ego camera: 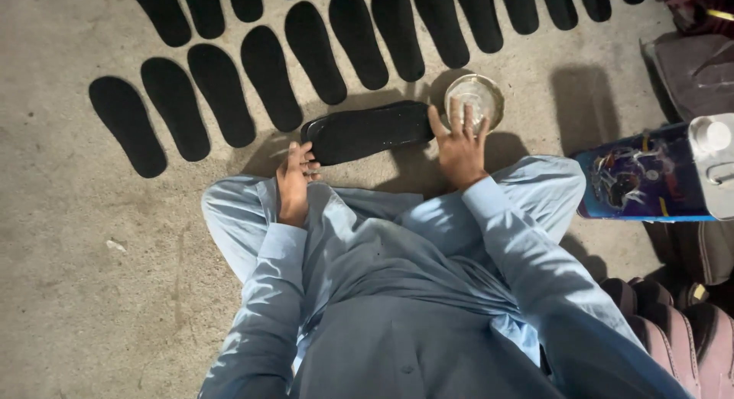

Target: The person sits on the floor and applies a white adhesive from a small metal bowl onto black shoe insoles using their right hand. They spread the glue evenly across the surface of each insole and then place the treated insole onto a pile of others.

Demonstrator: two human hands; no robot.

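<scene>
Right now the black sole piece lies flat on the concrete floor just above the middle of the frame, its near end under my left hand and its far end beside my right hand. My left fingers curl narrowly around the sole's lower-left end, gripping its edge; my right fingers are spread wide, the tips over the small round bowl just right of the sole, and I cannot tell whether they dip inside. To do this well, I judge the left grip should keep the sole from sliding while the right hand moves between bowl and sole in a short arc. Across the upper part of the frame, rows of black insoles lie apart; I would avoid nudging them. At the right edge sits a blue printed container.
</scene>
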